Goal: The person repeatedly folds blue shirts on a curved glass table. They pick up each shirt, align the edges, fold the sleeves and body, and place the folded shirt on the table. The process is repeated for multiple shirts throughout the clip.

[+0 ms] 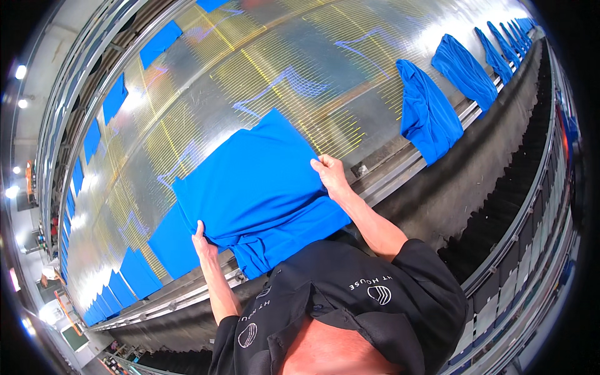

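Note:
A blue fabric piece (pixel 250 169), smooth on its far part and bunched toward me, lies over the near edge of a long metal table (pixel 375 119). My left hand (pixel 205 244) pinches its left edge between thumb and fingers. On its right edge, my right hand (pixel 330 174) is closed with the thumb on top. The near end of the cloth hangs in folds against my black shirt. Partly under its left side is another flat blue piece (pixel 172 240).
Crumpled blue pieces (pixel 431 112) drape over the table's near rail (pixel 400 175) to the right, several in a row. Flat blue pieces (pixel 139 273) line the left. More lie along the far edge. Yellow ruled lines (pixel 250 69) and blue outlines mark the tabletop. A curved railing (pixel 500 250) runs at right.

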Available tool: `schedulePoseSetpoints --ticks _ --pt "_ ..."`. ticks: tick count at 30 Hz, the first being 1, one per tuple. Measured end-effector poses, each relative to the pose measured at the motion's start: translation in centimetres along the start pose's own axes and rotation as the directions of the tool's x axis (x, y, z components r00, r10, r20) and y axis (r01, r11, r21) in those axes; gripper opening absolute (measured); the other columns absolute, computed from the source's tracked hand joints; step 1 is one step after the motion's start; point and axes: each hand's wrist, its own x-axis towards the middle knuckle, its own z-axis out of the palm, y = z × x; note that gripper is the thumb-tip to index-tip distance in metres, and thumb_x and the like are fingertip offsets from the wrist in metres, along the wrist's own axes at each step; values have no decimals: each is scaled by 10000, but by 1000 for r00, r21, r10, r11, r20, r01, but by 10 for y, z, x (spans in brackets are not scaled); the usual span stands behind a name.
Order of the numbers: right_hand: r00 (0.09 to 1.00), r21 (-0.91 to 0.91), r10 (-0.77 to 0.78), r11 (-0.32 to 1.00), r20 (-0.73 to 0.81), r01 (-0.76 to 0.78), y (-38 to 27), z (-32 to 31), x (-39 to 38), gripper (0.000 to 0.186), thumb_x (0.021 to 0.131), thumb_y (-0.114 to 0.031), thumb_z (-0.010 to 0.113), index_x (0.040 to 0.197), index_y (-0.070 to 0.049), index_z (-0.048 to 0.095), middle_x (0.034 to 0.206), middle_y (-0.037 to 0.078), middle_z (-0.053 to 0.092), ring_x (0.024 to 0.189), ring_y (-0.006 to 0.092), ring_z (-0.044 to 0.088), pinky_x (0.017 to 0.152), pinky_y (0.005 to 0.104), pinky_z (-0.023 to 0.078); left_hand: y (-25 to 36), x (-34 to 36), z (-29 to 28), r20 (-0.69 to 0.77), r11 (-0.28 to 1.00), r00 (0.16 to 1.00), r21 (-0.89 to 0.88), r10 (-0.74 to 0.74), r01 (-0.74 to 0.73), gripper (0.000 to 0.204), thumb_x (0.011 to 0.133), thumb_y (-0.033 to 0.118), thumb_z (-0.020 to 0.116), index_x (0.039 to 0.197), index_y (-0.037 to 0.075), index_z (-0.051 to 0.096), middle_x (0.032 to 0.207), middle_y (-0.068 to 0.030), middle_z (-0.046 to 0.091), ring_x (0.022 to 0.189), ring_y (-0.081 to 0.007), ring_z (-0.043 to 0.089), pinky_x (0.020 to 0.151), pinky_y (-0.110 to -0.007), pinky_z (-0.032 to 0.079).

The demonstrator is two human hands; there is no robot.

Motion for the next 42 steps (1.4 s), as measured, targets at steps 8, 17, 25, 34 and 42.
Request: schedulePoseSetpoints --ticks 8,17,25,34,42 --pt "996 -101 73 992 -53 -78 7 -17 -22 157 905 -123 672 787 -26 635 661 -60 502 590 39 397 507 262 323 -9 -13 -16 -26 999 998 17 -49 49 529 906 209 717 1341 -23 526 1274 -166 621 1105 -335 631 940 -536 529" --pt "997 -176 74 982 23 -69 6 -29 -29 184 898 -137 675 757 -50 597 658 -65 487 601 34 386 522 252 318 -10 -31 -19 10 998 998 -6 -68 68 541 918 196 695 1372 -18 494 1300 -168 604 1118 -334 626 948 -522 527" --pt "995 -390 87 919 48 -62 10 -41 -22 196 870 -125 690 760 6 595 630 4 527 602 88 437 545 322 388 -20 -37 -34 20 996 996 -17 -84 85 525 919 186 689 1364 -19 500 1289 -164 611 1114 -329 627 958 -509 524" --pt "989 -472 150 872 15 -126 2 -43 -24 179 849 -136 734 866 28 664 733 74 667 676 126 580 631 339 483 -24 -44 -37 -10 995 995 -22 -100 99 527 911 186 698 1352 -29 506 1280 -170 613 1118 -330 626 958 -517 527" --pt "983 -484 183 860 2 -159 3 -47 -23 194 845 -144 743 906 32 686 796 102 706 725 146 630 675 344 514 -27 -51 -37 2 993 993 10 -115 115 563 925 240 688 1378 -21 481 1331 -178 590 1160 -362 608 970 -566 505"
